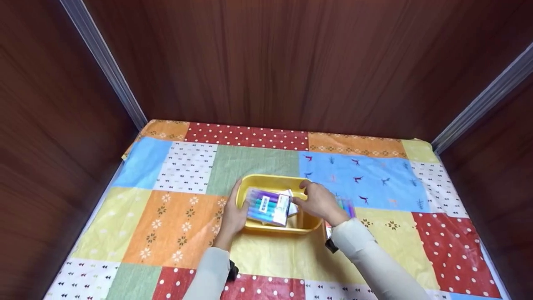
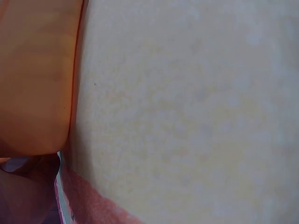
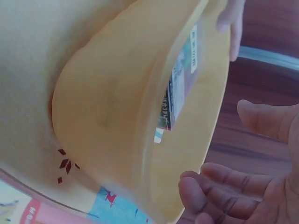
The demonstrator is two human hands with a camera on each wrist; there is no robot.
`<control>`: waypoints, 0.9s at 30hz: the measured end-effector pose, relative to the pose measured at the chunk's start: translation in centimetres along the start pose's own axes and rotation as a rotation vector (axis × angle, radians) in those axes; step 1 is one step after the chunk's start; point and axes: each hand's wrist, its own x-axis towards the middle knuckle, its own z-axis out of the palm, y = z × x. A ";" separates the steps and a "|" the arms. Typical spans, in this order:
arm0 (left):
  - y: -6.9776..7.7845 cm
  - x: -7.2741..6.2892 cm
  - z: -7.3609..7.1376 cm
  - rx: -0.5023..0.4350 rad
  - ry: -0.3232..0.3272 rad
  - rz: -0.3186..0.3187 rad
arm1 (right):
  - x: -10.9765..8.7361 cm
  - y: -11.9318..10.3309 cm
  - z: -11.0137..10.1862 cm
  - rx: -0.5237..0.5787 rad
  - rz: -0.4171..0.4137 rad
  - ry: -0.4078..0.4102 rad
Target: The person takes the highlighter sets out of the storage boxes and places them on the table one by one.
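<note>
A yellow plastic tub (image 1: pixel 275 230) stands on the patterned cloth. My left hand (image 1: pixel 235 214) grips its left end, thumb over the rim and fingers along the outside wall. Inside lies a clear pack of colored pens (image 1: pixel 266 207), purple through teal to blue, with a white label. A white item (image 1: pixel 293 208) shows partly from under it. My right hand (image 1: pixel 318 203) is over the tub's right end; in the right wrist view its thumb (image 3: pixel 261 119) stands apart from loosely bent fingers, with nothing between them.
Another pack of colored pens (image 1: pixel 348 207) lies on the cloth right of the tub, partly hidden by my right wrist. The patchwork cloth (image 1: pixel 187 233) covers the table. Dark wood-grain panels (image 1: pixel 266 62) rise behind it and at both sides.
</note>
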 end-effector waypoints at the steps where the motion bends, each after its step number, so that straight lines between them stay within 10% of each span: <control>1: 0.0 0.0 0.1 0.000 -0.002 -0.004 | 0.1 -0.1 0.0 -0.003 -0.002 -0.006; 27: 0.2 -0.1 -0.1 -0.008 0.000 -0.018 | 3.8 -3.6 0.8 -0.022 -0.101 -0.228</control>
